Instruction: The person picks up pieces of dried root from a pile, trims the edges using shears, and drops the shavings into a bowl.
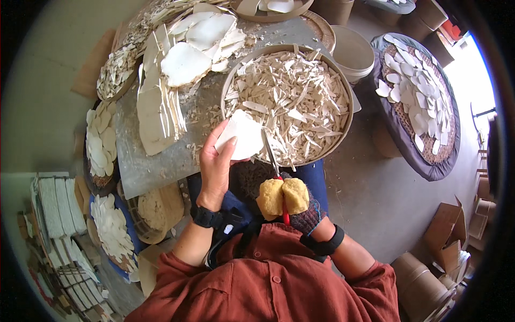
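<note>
A flat white piece with a rounded outline [242,134] is pinched in my left hand [215,174], the thumb lying on its face. My right hand [310,216], in a dark knitted glove, grips a pair of scissors [271,151] with red handles. Yellow foam padding [283,197] wraps the handles and hides most of the fingers. The blades point up and away, close beside the piece's right edge; whether they touch it I cannot tell. Just beyond both hands, a round tray [350,115] is heaped with thin white offcuts [292,96].
Larger white sheets [185,63] and a leaning stack [153,118] lie on the grey work surface [134,163], left of the tray. A white bucket [354,51] stands behind it. On the right, a cloth-rimmed round tray [383,91] carries oval white pieces. Cardboard boxes [442,236] sit at lower right.
</note>
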`<state>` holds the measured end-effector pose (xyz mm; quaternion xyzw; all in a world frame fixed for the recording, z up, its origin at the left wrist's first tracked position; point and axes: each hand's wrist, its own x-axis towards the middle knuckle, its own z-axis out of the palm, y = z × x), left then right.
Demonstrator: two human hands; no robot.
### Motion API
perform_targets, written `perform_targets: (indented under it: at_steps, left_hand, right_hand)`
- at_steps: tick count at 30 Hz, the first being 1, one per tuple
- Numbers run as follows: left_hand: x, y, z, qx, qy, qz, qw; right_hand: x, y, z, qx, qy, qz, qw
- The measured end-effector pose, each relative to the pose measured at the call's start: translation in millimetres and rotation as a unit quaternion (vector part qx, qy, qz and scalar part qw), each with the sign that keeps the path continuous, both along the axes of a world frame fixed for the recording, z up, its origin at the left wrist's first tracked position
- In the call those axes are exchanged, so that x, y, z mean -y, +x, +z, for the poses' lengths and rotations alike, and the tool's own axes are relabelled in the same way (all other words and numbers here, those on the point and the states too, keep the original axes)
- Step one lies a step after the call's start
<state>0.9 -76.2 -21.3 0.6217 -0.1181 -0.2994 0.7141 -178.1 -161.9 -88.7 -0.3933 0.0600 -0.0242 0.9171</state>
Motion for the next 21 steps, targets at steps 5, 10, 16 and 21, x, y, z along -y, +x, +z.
perform_targets:
  at_steps: [5,10,16,21]
  left_hand:
    - [-1,10,0,0.020,0.017,-0.101,0.995]
    - [1,11,4,-0.043,0.033,-0.117,0.992]
    - [-2,7,-1,0.007,0.030,-0.160,0.987]
    - [-7,10,4,-0.069,0.052,-0.184,0.979]
  right_hand:
    - [9,-1,11,-0.035,-0.072,-0.004,0.997]
    - [6,-2,14,-0.033,-0.335,-0.017,0.942]
    - [3,-6,8,-0.043,-0.249,-0.091,0.963]
    - [6,-9,20,-0.033,-0.436,-0.090,0.895]
